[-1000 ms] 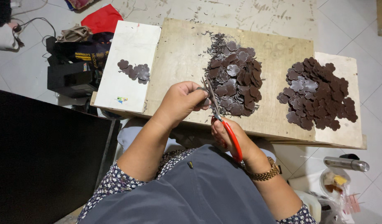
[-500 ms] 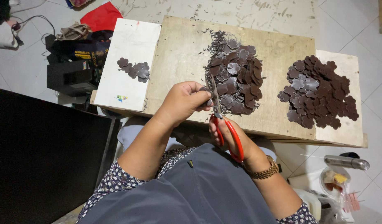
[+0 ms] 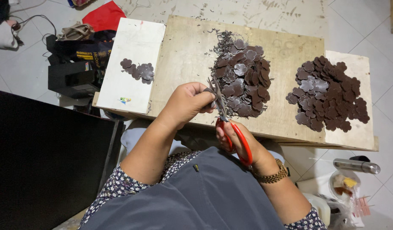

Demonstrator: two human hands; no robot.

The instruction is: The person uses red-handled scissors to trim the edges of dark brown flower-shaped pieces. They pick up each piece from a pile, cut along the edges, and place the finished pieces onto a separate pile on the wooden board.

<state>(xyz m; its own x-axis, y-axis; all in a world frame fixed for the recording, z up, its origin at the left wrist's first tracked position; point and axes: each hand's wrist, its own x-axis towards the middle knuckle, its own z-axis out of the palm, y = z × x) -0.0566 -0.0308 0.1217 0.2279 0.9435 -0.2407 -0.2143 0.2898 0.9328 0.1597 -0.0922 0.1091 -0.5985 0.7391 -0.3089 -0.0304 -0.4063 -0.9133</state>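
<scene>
piece (image 3: 208,91) in left hand (image 3: 189,102), scissors (image 3: 230,127) beside

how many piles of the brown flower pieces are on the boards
3. A small pile on the white board at left, a big pile mid-board above the scissors, and another big pile at right. The left hand may hide loose pieces.

Left hand (image 3: 186,104) curled in a pinch, right hand (image 3: 237,142) gripping (wrist bent) — forearms converging
</scene>
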